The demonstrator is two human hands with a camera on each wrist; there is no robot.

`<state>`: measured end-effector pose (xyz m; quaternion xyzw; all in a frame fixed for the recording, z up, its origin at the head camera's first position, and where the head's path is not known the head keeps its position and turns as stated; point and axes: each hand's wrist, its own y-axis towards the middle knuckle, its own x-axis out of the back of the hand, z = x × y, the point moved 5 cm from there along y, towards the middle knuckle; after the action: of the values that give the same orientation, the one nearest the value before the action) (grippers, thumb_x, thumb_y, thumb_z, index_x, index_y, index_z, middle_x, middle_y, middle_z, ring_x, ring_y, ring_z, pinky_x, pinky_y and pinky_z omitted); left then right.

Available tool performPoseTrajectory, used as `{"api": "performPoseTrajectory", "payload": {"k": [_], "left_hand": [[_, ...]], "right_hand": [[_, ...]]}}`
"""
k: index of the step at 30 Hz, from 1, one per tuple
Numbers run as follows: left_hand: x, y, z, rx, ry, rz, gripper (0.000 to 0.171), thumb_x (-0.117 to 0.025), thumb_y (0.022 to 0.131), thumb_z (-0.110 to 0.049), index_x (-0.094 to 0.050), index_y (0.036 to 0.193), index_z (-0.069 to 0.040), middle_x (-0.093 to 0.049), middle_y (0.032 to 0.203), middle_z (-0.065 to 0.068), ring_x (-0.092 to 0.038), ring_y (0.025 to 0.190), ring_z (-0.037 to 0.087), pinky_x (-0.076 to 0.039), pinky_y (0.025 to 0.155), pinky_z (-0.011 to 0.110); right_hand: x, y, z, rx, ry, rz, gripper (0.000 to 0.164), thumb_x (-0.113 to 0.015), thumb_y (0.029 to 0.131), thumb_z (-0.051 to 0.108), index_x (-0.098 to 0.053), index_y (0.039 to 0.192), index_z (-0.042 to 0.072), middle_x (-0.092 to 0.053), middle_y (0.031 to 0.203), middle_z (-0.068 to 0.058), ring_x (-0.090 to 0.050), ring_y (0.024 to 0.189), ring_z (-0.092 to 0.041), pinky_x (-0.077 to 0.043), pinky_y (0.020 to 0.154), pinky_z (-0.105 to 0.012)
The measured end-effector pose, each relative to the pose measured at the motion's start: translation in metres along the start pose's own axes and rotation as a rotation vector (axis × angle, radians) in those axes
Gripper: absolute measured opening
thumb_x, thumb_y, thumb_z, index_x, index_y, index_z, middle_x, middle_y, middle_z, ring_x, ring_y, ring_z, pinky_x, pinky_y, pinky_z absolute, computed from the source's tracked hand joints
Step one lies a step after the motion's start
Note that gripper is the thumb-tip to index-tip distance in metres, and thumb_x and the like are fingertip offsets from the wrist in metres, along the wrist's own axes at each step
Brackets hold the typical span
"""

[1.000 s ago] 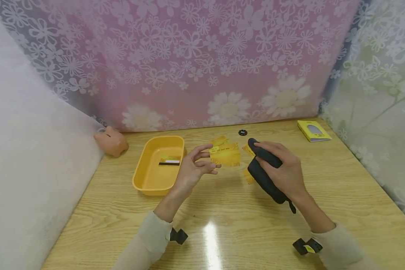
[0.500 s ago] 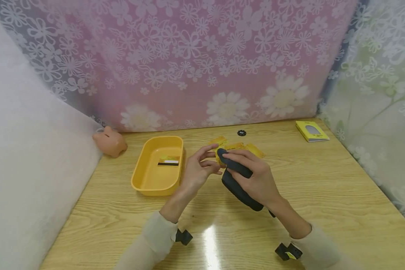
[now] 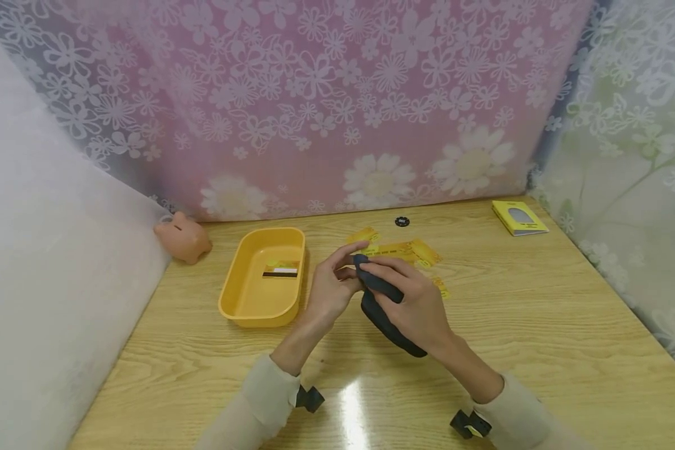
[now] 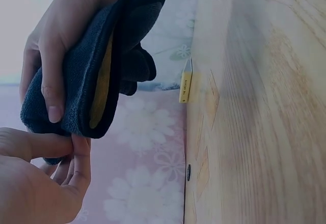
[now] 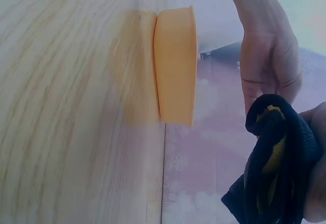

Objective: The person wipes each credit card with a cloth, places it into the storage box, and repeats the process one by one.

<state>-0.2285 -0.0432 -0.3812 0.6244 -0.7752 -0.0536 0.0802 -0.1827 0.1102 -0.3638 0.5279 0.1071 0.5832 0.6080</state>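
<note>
One cloth (image 3: pixel 390 328): my right hand (image 3: pixel 419 304) grips it, left hand (image 3: pixel 330 289) pinches its end; if I tug hard, it could slip onto the cards (image 3: pixel 425 252).

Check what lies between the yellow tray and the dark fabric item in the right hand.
The head view shows the left hand between the yellow tray and the dark fabric item, close to both.
</note>
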Motion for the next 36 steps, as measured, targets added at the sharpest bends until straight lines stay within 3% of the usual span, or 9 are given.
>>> {"api": "performPoseTrajectory", "payload": {"k": [5, 9, 11, 17, 24, 30, 36], "left_hand": [[0.002, -0.001, 0.001, -0.020, 0.006, -0.010, 0.057, -0.065, 0.094, 0.012, -0.065, 0.142, -0.018, -0.070, 0.116, 0.015, -0.071, 0.093, 0.040, -0.063, 0.081, 0.051], [0.005, -0.001, 0.001, -0.023, -0.006, -0.015, 0.059, -0.065, 0.091, 0.015, -0.066, 0.141, -0.017, -0.069, 0.116, 0.016, -0.069, 0.095, 0.044, -0.065, 0.077, 0.046], [0.006, -0.002, 0.001, -0.020, -0.005, -0.018, 0.059, -0.066, 0.091, 0.015, -0.066, 0.141, -0.016, -0.067, 0.115, 0.017, -0.069, 0.095, 0.042, -0.065, 0.074, 0.041], [0.010, -0.004, 0.002, -0.020, -0.001, -0.026, 0.059, -0.068, 0.090, 0.014, -0.067, 0.140, -0.017, -0.065, 0.114, 0.017, -0.069, 0.093, 0.038, -0.065, 0.075, 0.044], [0.011, -0.009, 0.006, 0.008, 0.014, -0.025, 0.062, -0.069, 0.090, 0.013, -0.066, 0.142, -0.021, -0.062, 0.119, 0.015, -0.069, 0.085, 0.028, -0.065, 0.075, 0.038], [0.015, -0.009, 0.007, -0.009, 0.039, -0.011, 0.063, -0.067, 0.092, 0.014, -0.062, 0.146, -0.018, -0.061, 0.123, 0.016, -0.074, 0.090, 0.034, -0.065, 0.080, 0.040], [0.021, -0.006, 0.010, 0.021, 0.041, -0.039, 0.066, -0.065, 0.091, 0.017, -0.062, 0.146, -0.020, -0.063, 0.118, 0.016, -0.077, 0.092, 0.034, -0.065, 0.082, 0.041]], "right_hand": [[0.004, 0.001, 0.000, -0.025, -0.071, -0.020, 0.049, -0.087, 0.080, -0.003, -0.077, 0.125, 0.012, -0.071, 0.126, -0.009, -0.072, 0.110, -0.030, -0.065, 0.081, -0.044], [0.008, 0.002, -0.002, -0.034, -0.098, -0.032, 0.050, -0.087, 0.079, -0.004, -0.077, 0.125, 0.014, -0.071, 0.125, -0.008, -0.073, 0.105, -0.029, -0.065, 0.075, -0.043], [0.011, 0.002, -0.003, -0.035, -0.108, -0.039, 0.051, -0.087, 0.079, -0.004, -0.077, 0.126, 0.015, -0.071, 0.125, -0.007, -0.074, 0.105, -0.029, -0.065, 0.074, -0.044], [0.022, 0.001, -0.009, -0.048, -0.129, -0.070, 0.052, -0.087, 0.079, -0.005, -0.077, 0.126, 0.015, -0.071, 0.127, -0.007, -0.072, 0.109, -0.030, -0.065, 0.078, -0.046], [0.034, -0.010, -0.024, -0.123, -0.162, -0.082, 0.052, -0.086, 0.079, -0.004, -0.076, 0.126, 0.015, -0.070, 0.127, -0.007, -0.072, 0.109, -0.030, -0.064, 0.078, -0.048], [0.045, -0.020, -0.043, -0.175, -0.200, -0.122, 0.054, -0.085, 0.079, -0.007, -0.076, 0.127, 0.015, -0.070, 0.128, -0.009, -0.070, 0.109, -0.033, -0.063, 0.076, -0.051], [0.050, -0.019, -0.047, -0.164, -0.160, -0.143, 0.055, -0.085, 0.079, -0.008, -0.077, 0.127, 0.017, -0.071, 0.129, -0.008, -0.061, 0.109, -0.031, -0.055, 0.086, -0.038]]}}
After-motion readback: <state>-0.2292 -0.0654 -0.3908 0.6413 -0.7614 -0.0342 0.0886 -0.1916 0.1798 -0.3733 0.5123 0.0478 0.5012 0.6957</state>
